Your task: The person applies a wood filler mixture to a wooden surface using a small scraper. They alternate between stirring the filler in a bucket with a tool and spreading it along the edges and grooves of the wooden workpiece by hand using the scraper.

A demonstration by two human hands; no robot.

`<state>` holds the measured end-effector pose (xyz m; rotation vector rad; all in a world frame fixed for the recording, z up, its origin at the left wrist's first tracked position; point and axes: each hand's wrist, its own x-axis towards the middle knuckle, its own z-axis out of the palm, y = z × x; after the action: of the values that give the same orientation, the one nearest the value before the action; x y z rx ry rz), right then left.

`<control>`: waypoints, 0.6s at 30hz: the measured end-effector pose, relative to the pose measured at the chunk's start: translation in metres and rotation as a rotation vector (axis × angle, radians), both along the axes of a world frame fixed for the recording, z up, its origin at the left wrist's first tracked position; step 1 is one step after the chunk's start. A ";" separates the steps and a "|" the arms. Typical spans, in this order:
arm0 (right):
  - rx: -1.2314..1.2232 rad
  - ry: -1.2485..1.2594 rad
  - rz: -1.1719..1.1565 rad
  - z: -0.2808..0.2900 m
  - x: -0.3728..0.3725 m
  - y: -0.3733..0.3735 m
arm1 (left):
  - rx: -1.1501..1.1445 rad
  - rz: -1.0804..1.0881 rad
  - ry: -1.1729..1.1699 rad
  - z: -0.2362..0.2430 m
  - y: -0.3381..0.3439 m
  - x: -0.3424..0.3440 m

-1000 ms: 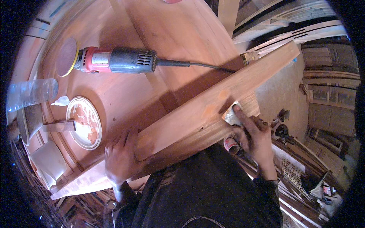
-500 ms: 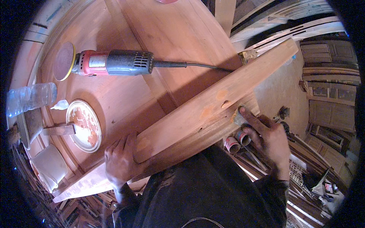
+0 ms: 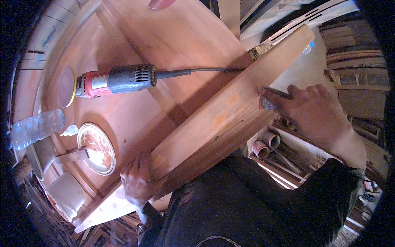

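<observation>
A long reddish-brown wooden beam (image 3: 234, 108) is gripped in the left hand (image 3: 138, 181) and worked with a small flat greyish piece (image 3: 268, 103) pinched in the right hand (image 3: 317, 111).

The beam is laid aslant across the near side of a broad reddish wooden panel (image 3: 193, 37), its long axis running from lower left to upper right, its far end pointed past the panel's right edge. Beyond it, toward the panel's left edge, are set a red-and-black power tool with a round disc (image 3: 117, 80) and a round white lid smeared with paste (image 3: 108, 162).
</observation>
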<state>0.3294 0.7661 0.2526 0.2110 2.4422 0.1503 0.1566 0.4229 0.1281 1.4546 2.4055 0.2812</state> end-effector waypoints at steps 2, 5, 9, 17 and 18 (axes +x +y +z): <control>-0.039 0.069 -0.076 0.005 0.005 0.000 | -0.025 -0.010 -0.016 0.000 -0.001 0.000; -0.146 0.168 -0.141 -0.020 0.039 -0.018 | -0.031 -0.036 -0.020 0.008 0.016 -0.003; -0.264 0.308 -0.274 -0.039 0.030 -0.036 | 0.000 -0.029 -0.035 0.004 0.008 -0.005; -0.254 0.129 -0.237 -0.011 0.034 -0.024 | -0.075 0.000 -0.012 0.004 0.008 0.000; -0.301 0.093 -0.218 -0.006 0.029 -0.024 | -0.063 -0.011 0.002 0.001 0.007 -0.001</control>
<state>0.3584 0.7418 0.2461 0.3535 2.4752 -0.3276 0.1557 0.4297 0.1295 1.4410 2.3846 0.2001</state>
